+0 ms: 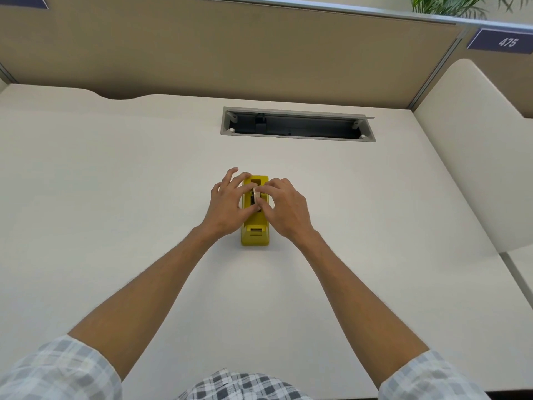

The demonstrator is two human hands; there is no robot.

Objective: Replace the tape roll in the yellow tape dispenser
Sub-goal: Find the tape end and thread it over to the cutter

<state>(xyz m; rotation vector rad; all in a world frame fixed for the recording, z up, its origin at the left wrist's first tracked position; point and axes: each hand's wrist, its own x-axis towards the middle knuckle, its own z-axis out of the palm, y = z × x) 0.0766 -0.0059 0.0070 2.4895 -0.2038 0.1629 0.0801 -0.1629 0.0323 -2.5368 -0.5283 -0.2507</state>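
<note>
- We note the yellow tape dispenser (255, 235) standing at mid-desk, its long axis running near to far, with the cutter end toward the near side.
- In its open top slot sits a tape roll (255, 196), on edge; only a pale sliver and a dark core show between the fingers.
- We see the left hand (227, 202) against the left side of the dispenser, fingers spread over its far top, thumb pressed to the roll; it grips the roll from the left.
- The right hand (284, 206) meets it from the right, fingertips pinched on the roll's pale rim. Both hands hold the roll together; whether it is seated on its hub we cannot tell.
- Both forearms are bare; checked short sleeves (57, 370) show at the near edge.
- The white desk (115, 183) carries the dispenser.
- Far of the hands, a grey cable tray (297, 124) is set into the desk, its lid open.
- A tan partition (230, 53) closes the far side; a blue sign (503, 41) reading 475 hangs at far right, with green leaves (450, 4) above it.
</note>
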